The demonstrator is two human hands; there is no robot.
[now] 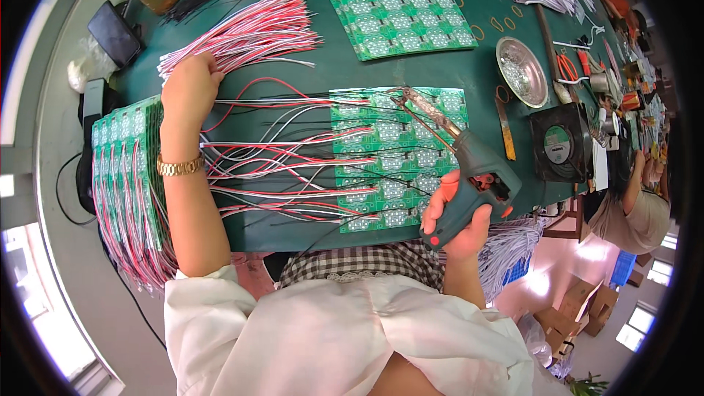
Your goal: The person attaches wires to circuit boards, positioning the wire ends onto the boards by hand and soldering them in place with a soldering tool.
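Observation:
My left hand [192, 86] lies on the near left end of a bundle of red, white and black wires [257, 29]. Its fingers are curled closed on the wires; the back of the hand hides exactly how many they pinch. My right hand [458, 213] grips a dark green soldering gun [488, 176] by its handle. The gun's metal tip points up and left over the top row of a green circuit board panel [433, 209]; whether it touches cannot be told. Red, white and black leads [293, 148] run leftward from the panel in several groups.
Stacked green panels [400, 11] lie at the back. Wired panels [125, 176] hang over the left edge. A metal bowl [522, 72], a black fan [561, 143] and a yellow-ended blade [507, 139] stand right. A phone [116, 33] leans back left; co-workers sit far right.

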